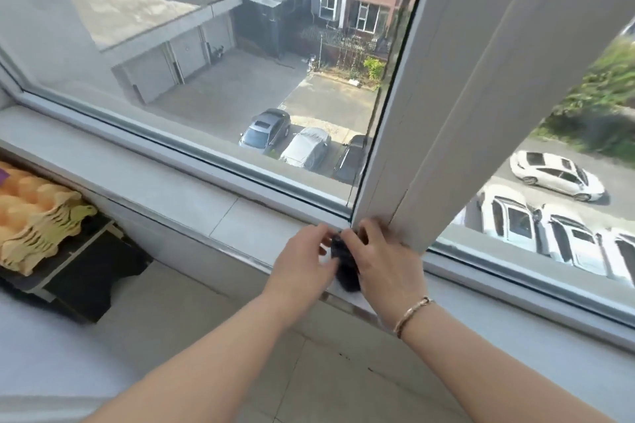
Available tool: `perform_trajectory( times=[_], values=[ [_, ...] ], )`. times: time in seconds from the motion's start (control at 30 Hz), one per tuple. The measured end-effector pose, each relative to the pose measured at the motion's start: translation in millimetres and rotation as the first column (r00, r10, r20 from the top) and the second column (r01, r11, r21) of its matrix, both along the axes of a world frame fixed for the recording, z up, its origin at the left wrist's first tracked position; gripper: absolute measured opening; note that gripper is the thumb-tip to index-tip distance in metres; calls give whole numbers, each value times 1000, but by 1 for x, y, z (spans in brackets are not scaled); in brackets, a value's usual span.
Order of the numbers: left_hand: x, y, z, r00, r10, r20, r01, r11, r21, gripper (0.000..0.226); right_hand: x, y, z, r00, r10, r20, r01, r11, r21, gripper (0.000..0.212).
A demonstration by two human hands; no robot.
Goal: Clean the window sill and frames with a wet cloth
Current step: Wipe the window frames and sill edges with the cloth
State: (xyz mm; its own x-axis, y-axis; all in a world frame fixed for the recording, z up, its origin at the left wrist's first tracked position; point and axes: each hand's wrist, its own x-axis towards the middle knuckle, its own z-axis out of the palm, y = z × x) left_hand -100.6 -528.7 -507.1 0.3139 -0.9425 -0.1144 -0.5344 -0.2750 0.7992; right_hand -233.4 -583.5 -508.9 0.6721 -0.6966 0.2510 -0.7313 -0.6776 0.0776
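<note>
A small dark cloth (345,264) is bunched between both my hands on the white window sill (192,203), right at the foot of the white vertical frame post (446,106). My left hand (304,261) pinches the cloth's left side. My right hand (385,261), with a bracelet at the wrist, covers the cloth's right side, fingers touching the base of the post. The lower frame rail (206,151) runs along the glass to the left. Most of the cloth is hidden under my fingers.
Stacked egg cartons (34,216) rest on a dark shelf (79,268) at the lower left, below the sill. A tiled wall (261,347) drops below the sill's edge. Through the glass, parked cars and buildings lie far below.
</note>
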Motion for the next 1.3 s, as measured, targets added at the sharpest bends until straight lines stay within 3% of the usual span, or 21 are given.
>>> perform_trajectory(
  times=[0.13,0.4,0.53,0.67,0.8,0.93,1.07,1.17,1.3],
  values=[
    [-7,-17,-20,987,31,158,-13,994,-112,12,-2,-11,-24,993,118,23,-110,970,-215,21],
    [-35,-22,-29,942,17,336,75,963,-260,15,-53,-22,-17,958,259,-123,-280,937,-208,28],
    [-49,-26,-25,919,9,393,98,963,-252,13,-73,-12,-12,961,221,-164,-265,906,-329,20],
    [-50,-23,-26,887,11,462,128,955,-268,5,-70,-10,-13,956,224,-188,-288,826,-484,27],
    [-58,-20,-25,877,27,480,154,929,-335,9,-77,-15,-10,965,178,-192,-257,779,-571,30],
    [-58,-29,1,899,139,415,70,891,-450,19,-81,-16,5,985,147,-93,-173,763,-622,27],
    [-63,-25,18,923,151,354,25,895,-445,17,-85,-16,23,988,114,-101,-152,757,-636,23],
    [-68,-12,10,967,79,243,29,912,-409,18,-83,-11,15,990,110,-83,-138,771,-622,32],
    [-65,-13,-6,961,-114,252,193,928,-318,18,-74,-6,1,996,84,-19,-78,787,-612,44]
  ],
)
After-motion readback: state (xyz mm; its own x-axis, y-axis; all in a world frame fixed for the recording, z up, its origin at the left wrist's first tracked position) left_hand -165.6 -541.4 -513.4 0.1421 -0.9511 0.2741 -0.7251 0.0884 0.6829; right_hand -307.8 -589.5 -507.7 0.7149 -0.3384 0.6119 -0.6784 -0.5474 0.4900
